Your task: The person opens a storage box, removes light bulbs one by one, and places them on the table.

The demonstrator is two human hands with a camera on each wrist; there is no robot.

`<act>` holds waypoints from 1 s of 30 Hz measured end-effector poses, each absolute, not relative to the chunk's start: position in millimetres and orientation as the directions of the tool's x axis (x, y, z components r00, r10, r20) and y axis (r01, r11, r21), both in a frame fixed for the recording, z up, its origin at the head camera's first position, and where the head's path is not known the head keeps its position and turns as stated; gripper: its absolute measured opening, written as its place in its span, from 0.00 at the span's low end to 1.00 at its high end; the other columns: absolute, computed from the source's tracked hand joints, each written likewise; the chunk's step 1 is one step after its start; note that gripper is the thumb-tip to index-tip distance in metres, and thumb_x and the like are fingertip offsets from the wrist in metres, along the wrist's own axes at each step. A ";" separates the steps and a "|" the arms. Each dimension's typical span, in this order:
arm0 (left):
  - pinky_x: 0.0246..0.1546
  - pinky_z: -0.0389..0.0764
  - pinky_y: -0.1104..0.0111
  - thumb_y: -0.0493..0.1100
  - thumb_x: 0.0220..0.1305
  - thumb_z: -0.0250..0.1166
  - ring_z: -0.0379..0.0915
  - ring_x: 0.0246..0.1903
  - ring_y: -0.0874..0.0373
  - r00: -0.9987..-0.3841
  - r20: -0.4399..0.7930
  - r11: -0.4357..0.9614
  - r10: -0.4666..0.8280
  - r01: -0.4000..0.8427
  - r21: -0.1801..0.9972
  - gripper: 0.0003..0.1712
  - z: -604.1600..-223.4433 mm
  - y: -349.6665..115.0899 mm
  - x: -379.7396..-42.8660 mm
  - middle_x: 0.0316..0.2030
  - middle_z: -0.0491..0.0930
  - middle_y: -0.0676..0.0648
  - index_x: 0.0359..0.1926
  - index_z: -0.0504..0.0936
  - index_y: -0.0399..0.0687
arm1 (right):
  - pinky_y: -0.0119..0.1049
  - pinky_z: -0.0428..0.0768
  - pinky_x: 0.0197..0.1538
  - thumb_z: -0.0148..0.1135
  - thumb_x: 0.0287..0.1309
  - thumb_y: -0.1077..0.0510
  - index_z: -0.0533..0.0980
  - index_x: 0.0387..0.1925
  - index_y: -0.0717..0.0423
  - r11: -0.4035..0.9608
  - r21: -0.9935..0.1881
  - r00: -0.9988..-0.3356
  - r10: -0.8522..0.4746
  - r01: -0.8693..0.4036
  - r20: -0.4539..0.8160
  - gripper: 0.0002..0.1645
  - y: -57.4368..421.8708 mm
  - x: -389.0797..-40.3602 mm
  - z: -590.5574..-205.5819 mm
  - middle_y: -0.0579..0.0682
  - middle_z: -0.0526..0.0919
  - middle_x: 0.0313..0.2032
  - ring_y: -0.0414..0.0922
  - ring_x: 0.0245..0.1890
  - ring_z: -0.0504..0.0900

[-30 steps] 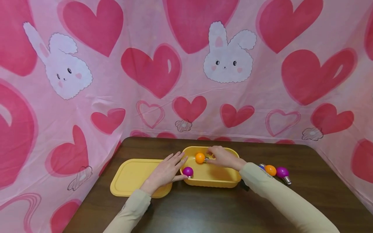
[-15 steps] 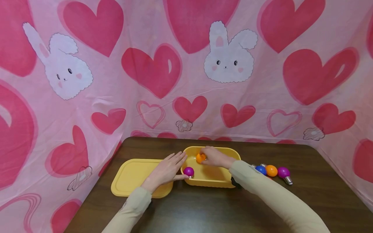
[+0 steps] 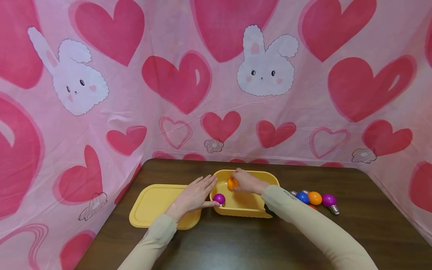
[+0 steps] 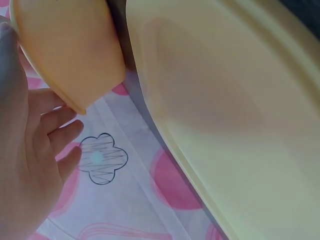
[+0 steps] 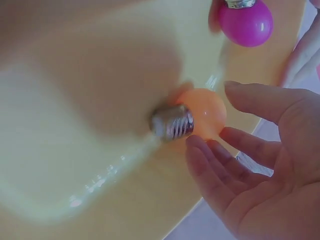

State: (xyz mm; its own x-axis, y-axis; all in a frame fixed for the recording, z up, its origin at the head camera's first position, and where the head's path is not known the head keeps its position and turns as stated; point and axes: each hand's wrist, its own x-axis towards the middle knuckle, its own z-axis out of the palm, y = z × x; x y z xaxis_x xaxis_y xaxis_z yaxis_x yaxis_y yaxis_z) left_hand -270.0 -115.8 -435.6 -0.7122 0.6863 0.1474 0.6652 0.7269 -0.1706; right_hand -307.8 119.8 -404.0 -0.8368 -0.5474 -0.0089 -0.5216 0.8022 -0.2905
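Observation:
Inside the yellow box (image 3: 251, 200), my right hand (image 3: 248, 182) curls thumb and fingers around the glass of an orange light bulb (image 5: 202, 112) near the left end. Its metal base (image 5: 172, 122) sticks out uncovered in the right wrist view. A purple light bulb (image 3: 219, 199) lies in the box's near left corner. My left hand (image 3: 193, 196) lies against the box's left end, fingers extended along the rim and thumb toward the near corner, by the purple bulb. Below that hand is the flat yellow lid (image 3: 153, 204).
Right of the box lies a cluster of bulbs on the dark wooden table (image 3: 216, 243): a blue bulb (image 3: 302, 197), an orange one (image 3: 315, 198) and a purple one (image 3: 329, 200), with something red partly hidden. A pink heart-patterned cloth (image 3: 219, 93) hangs behind the table.
My right hand has moved left from the orange bulb's metal base onto its glass. My left hand has stayed at the rim. More of the bulb cluster shows beyond the right sleeve.

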 end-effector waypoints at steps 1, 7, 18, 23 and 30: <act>0.75 0.63 0.56 0.74 0.65 0.51 0.61 0.73 0.49 -0.712 0.148 0.727 0.686 0.665 -0.170 0.50 -435.4 -115.7 -269.9 0.73 0.64 0.43 0.73 0.64 0.42 | 0.45 0.84 0.53 0.72 0.53 0.59 0.79 0.48 0.65 0.803 -0.285 -0.836 -0.548 -0.523 -0.009 0.22 119.4 -307.6 -403.4 0.57 0.78 0.40 0.48 0.37 0.76; 0.75 0.63 0.57 0.74 0.64 0.52 0.61 0.73 0.49 -0.714 0.142 0.728 0.685 0.664 -0.172 0.50 -434.2 -114.7 -269.8 0.73 0.65 0.43 0.73 0.64 0.42 | 0.45 0.83 0.49 0.73 0.51 0.60 0.77 0.46 0.64 0.817 -0.263 -0.841 -0.540 -0.512 -0.041 0.21 117.6 -306.7 -401.0 0.55 0.77 0.36 0.48 0.35 0.74; 0.75 0.63 0.57 0.74 0.64 0.52 0.60 0.74 0.49 -0.722 0.131 0.734 0.679 0.663 -0.148 0.51 -433.7 -113.9 -268.1 0.74 0.64 0.43 0.73 0.63 0.41 | 0.41 0.83 0.45 0.74 0.52 0.60 0.74 0.43 0.59 0.853 -0.280 -0.861 -0.490 -0.441 -0.137 0.20 113.5 -306.4 -399.4 0.51 0.77 0.31 0.48 0.32 0.74; 0.75 0.64 0.58 0.74 0.63 0.52 0.60 0.74 0.50 -0.725 0.133 0.736 0.676 0.661 -0.143 0.51 -434.2 -114.0 -267.9 0.74 0.64 0.43 0.73 0.63 0.42 | 0.37 0.80 0.37 0.73 0.54 0.59 0.74 0.43 0.59 0.862 -0.282 -0.858 -0.480 -0.421 -0.183 0.19 114.0 -305.4 -399.8 0.51 0.76 0.29 0.47 0.29 0.75; 0.75 0.64 0.58 0.74 0.63 0.52 0.60 0.74 0.50 -0.727 0.130 0.738 0.675 0.660 -0.140 0.51 -433.9 -114.1 -267.5 0.74 0.64 0.43 0.73 0.63 0.42 | 0.38 0.84 0.40 0.73 0.54 0.59 0.75 0.46 0.58 0.871 -0.270 -0.855 -0.471 -0.411 -0.217 0.19 113.5 -306.5 -405.2 0.51 0.78 0.32 0.47 0.31 0.76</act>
State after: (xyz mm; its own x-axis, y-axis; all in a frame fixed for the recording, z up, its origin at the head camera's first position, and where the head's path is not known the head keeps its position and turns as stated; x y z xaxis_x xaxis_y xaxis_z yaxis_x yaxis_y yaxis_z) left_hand -267.5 -114.1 -433.9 -0.7267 0.6745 0.1303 0.6601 0.7381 -0.1396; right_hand -306.5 113.5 -405.2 -0.8550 -0.4711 -0.2169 -0.4111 0.8706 -0.2704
